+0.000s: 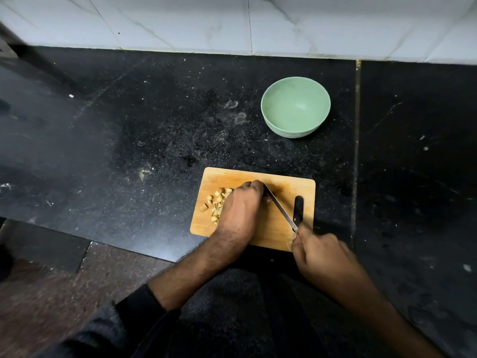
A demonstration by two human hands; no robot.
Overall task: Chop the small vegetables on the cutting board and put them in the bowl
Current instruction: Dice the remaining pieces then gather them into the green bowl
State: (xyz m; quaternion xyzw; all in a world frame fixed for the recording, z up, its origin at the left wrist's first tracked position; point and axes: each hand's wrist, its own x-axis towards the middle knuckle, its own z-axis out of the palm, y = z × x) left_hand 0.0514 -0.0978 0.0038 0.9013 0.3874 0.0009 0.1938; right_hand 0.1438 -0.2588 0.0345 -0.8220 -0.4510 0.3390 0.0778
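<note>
A small wooden cutting board [284, 228] lies at the near edge of the black counter. Several pale yellow chopped vegetable pieces [215, 202] sit on its left part. My left hand [240, 208] rests on the board over the pieces, fingers curled down; what lies under them is hidden. My right hand [320, 257] grips the handle of a knife [280, 210], whose blade slants up-left and meets my left fingers. A green bowl [295, 107] stands beyond the board and holds nothing.
The board has a dark slot [298, 209] near its right end. The black granite counter [129, 125] is speckled with crumbs, and a white tiled wall [232, 21] runs along its back. The counter's front edge drops to a brown floor [51, 293] at lower left.
</note>
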